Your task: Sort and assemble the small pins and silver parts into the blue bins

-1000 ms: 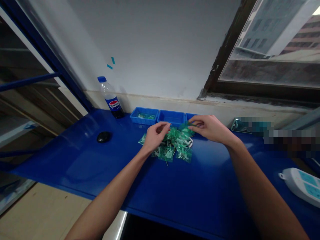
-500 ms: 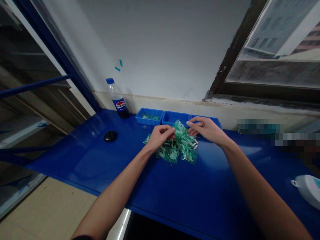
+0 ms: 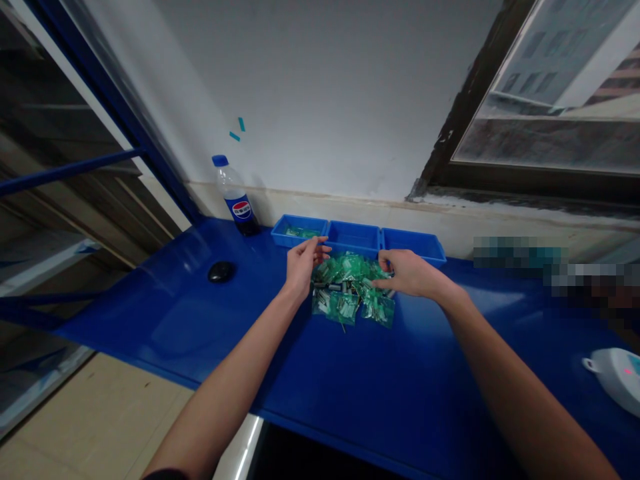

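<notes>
A heap of small green-tinted plastic packets [image 3: 350,270] with pale and metallic bits lies on the blue table, with loose small parts among them. At the heap's left edge is my left hand [image 3: 301,267], fingers apart and nothing visible in them, just in front of the left blue bin [image 3: 280,235]. My right hand [image 3: 411,272] reaches over the heap's right side, thumb and forefinger apart around a packet's edge; whether they touch it I cannot tell. Its other fingers are partly hidden.
Beside the left bin stand a middle blue bin [image 3: 354,235] and a right blue bin [image 3: 413,245]. A cola bottle [image 3: 239,200] is by the wall, with a black computer mouse [image 3: 221,271] nearer. A white device [image 3: 617,377] sits at the right edge of the blue table [image 3: 320,393].
My left hand has let go of a green packet, moved left and spread its fingers. My right hand has come down onto the heap's right side.
</notes>
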Available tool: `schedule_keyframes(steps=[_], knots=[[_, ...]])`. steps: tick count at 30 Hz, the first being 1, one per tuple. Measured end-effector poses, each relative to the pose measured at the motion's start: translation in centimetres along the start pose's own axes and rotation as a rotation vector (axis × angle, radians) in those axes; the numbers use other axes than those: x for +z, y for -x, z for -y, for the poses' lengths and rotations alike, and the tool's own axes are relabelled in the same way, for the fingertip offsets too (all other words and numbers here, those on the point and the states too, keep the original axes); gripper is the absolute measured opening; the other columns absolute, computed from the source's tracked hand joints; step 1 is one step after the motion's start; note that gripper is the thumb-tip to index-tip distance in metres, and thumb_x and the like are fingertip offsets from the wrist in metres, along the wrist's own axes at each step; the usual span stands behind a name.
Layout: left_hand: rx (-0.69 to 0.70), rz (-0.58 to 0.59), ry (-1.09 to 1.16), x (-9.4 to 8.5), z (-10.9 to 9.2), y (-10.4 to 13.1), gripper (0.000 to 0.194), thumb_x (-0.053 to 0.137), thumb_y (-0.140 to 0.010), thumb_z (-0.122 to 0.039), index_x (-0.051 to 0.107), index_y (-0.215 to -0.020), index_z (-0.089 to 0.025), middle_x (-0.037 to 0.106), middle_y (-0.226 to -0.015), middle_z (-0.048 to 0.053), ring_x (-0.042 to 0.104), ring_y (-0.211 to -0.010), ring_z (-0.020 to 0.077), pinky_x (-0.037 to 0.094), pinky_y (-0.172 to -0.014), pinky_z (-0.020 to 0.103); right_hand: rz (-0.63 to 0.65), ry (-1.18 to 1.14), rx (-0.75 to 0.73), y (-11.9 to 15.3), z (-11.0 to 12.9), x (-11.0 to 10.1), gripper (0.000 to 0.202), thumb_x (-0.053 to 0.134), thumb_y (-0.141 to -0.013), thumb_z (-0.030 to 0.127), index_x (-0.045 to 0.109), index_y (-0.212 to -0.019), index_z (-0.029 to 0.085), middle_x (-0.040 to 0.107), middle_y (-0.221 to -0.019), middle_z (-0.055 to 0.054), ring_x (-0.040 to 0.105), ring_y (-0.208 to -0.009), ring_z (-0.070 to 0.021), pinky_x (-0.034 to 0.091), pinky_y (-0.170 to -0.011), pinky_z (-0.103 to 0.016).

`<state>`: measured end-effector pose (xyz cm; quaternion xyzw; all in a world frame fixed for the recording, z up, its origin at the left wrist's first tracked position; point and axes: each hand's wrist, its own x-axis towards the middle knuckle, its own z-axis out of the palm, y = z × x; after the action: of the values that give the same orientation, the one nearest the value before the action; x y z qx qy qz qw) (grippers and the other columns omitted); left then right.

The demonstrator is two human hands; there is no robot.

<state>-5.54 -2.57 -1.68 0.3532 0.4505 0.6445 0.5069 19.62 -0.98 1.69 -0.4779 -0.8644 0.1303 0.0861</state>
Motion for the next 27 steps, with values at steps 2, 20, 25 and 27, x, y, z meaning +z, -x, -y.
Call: schedule_keyframes(steps=[2,20,25,27], knots=[[0.039,0.044,-0.066,0.4,0.1,0.4,0.040,0.074,-0.083,-0.052,0.078,-0.092,-0.013,0.074,-0.076,0.007,0.063,-0.061,0.0106,0.046,-0.059,0.022,0.018,0.000,0.023,0.1,0.3,0.1,0.042,0.080,-0.072,0.052,0.048,-0.075,0.024,0.061,-0.067,0.000,0.052,-0.061,-0.0175,0.027,-0.056,-0.030],[0.253,0.258,-0.371,1.9,0.7,2.4,0.037,0.063,-0.093,-0.050,0.078,-0.089,-0.017,0.073,-0.074,0.004,0.064,-0.063,0.0162,0.049,-0.064,0.026,-0.119,-0.412,0.193,0.0,-0.1,-1.1,0.019,0.071,-0.070,0.027,0.055,-0.079,0.023,0.069,-0.075,-0.002,0.065,-0.068,-0.0201,0.044,-0.063,-0.031],[0.326,0.292,-0.496,2.0,0.7,3.0,0.032,0.067,-0.091,-0.047,0.078,-0.099,-0.019,0.077,-0.091,0.007,0.069,-0.080,0.0192,0.051,-0.074,0.028,-0.231,-0.598,0.139,0.9,0.7,-3.3,0.021,0.072,-0.074,0.029,0.057,-0.086,0.022,0.074,-0.097,-0.008,0.071,-0.076,-0.0214,0.052,-0.068,-0.033],[0.336,0.351,-0.541,2.1,0.6,3.3,0.030,0.069,-0.090,-0.046,0.078,-0.100,-0.020,0.077,-0.092,0.006,0.067,-0.081,0.0185,0.049,-0.074,0.028,-0.226,-0.696,0.077,1.1,1.2,-3.7,0.024,0.074,-0.077,0.033,0.056,-0.088,0.022,0.074,-0.107,-0.010,0.072,-0.082,-0.0219,0.055,-0.072,-0.035]])
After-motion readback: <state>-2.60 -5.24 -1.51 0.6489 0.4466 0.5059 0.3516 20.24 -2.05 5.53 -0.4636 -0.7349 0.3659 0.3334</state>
